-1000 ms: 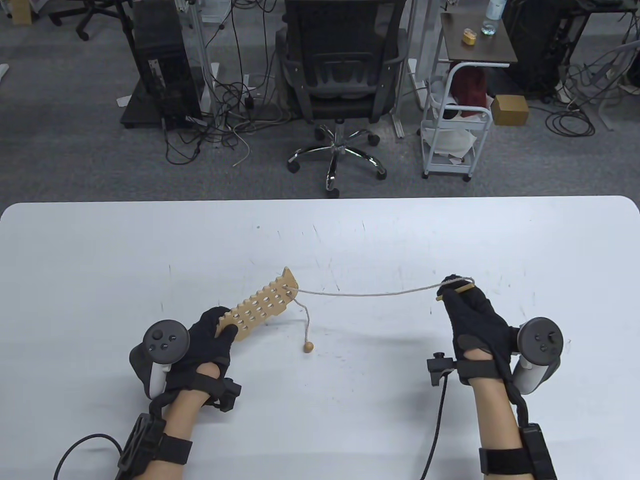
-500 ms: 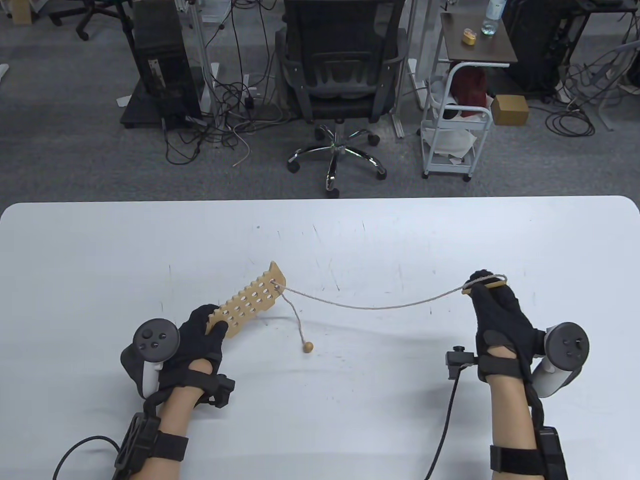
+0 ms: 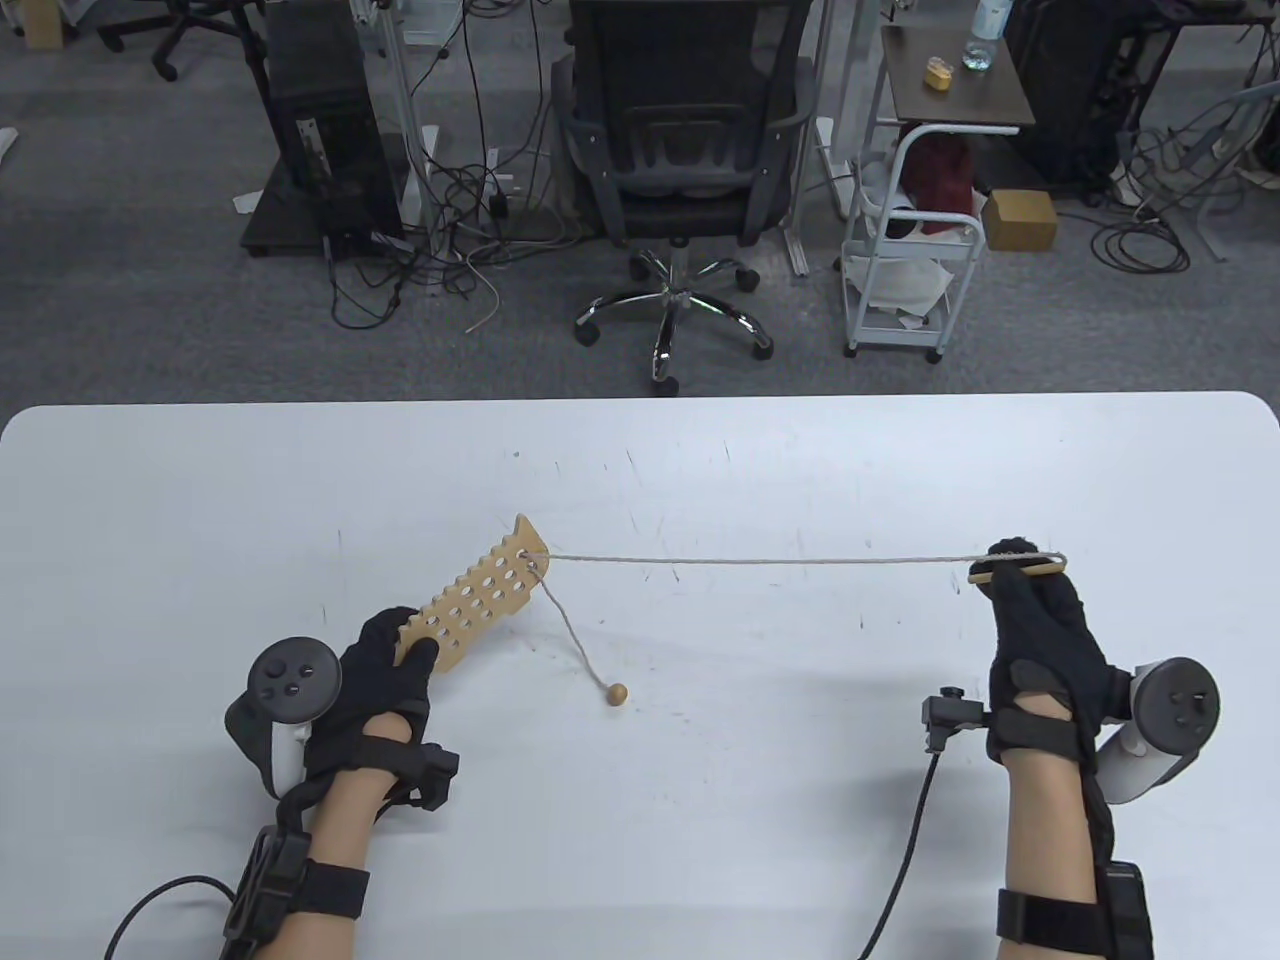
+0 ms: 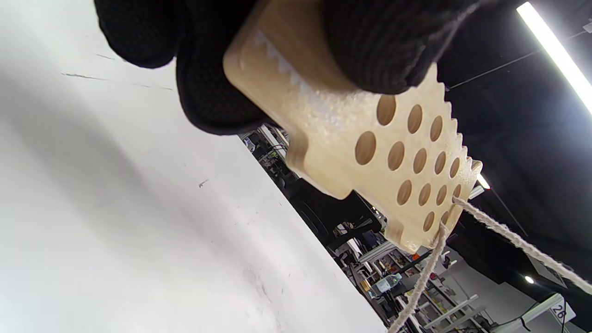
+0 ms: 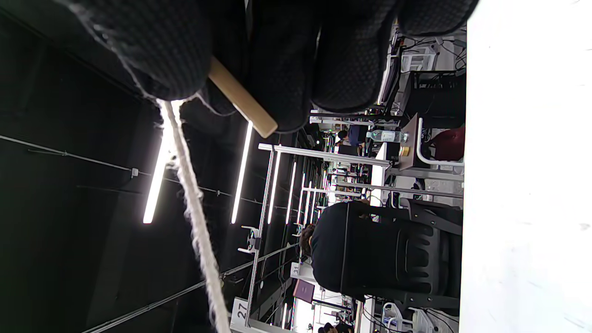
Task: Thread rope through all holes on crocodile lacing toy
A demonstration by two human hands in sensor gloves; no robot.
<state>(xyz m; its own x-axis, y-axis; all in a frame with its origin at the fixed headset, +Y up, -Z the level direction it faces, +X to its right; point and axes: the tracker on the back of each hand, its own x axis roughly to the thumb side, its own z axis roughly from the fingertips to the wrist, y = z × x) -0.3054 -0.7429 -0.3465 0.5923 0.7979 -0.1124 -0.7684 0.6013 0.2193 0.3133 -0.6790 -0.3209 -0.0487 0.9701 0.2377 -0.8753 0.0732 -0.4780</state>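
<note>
My left hand [image 3: 385, 655] grips the near end of the wooden crocodile lacing toy [image 3: 480, 595], a notched board with several holes, held above the white table [image 3: 700, 460]. In the left wrist view the toy [image 4: 393, 152] shows the rope [image 4: 508, 240] passing through holes at its far end. The rope [image 3: 760, 561] runs taut from the toy's far end to my right hand [image 3: 1035, 610], which pinches the wooden needle [image 3: 1018, 570]. The rope's tail hangs down to a wooden bead [image 3: 618, 692] on the table. In the right wrist view the needle [image 5: 240, 101] and rope [image 5: 194, 212] leave my fingers [image 5: 152, 51].
An office chair [image 3: 680, 140] stands beyond the table's far edge, with a white cart [image 3: 905, 260] and a small side table [image 3: 955, 80] to its right. Cables and a computer tower [image 3: 315, 130] lie on the floor at the left.
My right hand moved right and pulled the rope straight and taut. My left hand shifted left with the toy. The bead stayed where it was.
</note>
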